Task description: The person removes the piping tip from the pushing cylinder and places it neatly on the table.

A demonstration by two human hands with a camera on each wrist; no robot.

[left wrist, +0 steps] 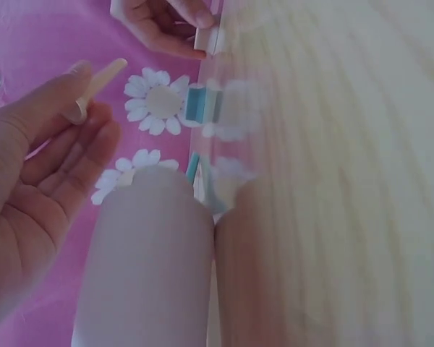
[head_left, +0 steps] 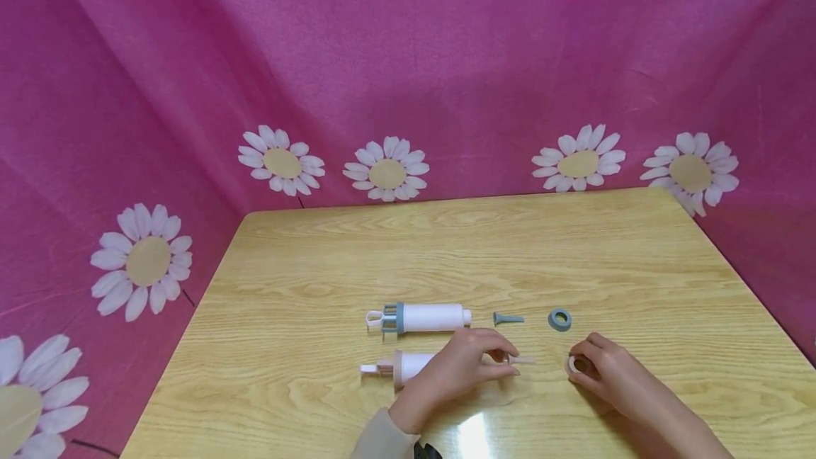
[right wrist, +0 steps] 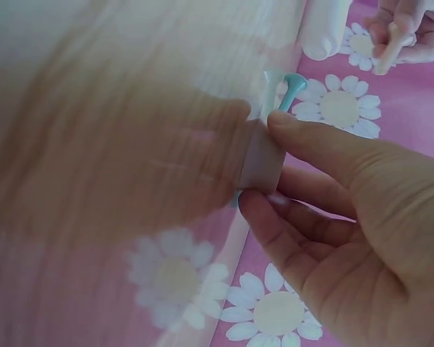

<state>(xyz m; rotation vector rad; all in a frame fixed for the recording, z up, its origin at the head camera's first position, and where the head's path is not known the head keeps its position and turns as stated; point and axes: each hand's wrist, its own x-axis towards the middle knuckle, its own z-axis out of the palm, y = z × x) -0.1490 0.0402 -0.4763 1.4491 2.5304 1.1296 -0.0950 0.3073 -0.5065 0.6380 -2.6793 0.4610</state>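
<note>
My left hand (head_left: 464, 367) pinches a small beige nozzle (left wrist: 105, 78) between thumb and fingers, its thin end pointing right. Under that forearm lies a white syringe-like tube (head_left: 416, 365) with a beige collar, partly hidden by the hand. On the right, the thumb and fingers of my right hand (head_left: 615, 375) grip a beige ring (right wrist: 262, 160) at the table surface. Behind them lies a second white syringe-like tube (head_left: 435, 318) with a blue-grey collar and a looped white handle at its left end. To its right are a blue-grey nozzle (head_left: 508, 318) and a blue-grey ring (head_left: 560, 319).
The parts lie on a glossy wood-grain table (head_left: 331, 253) that reflects light near its front. A pink cloth (head_left: 446, 55) with white daisies hangs behind and along both sides. A small black object (head_left: 427, 451) shows at the bottom edge.
</note>
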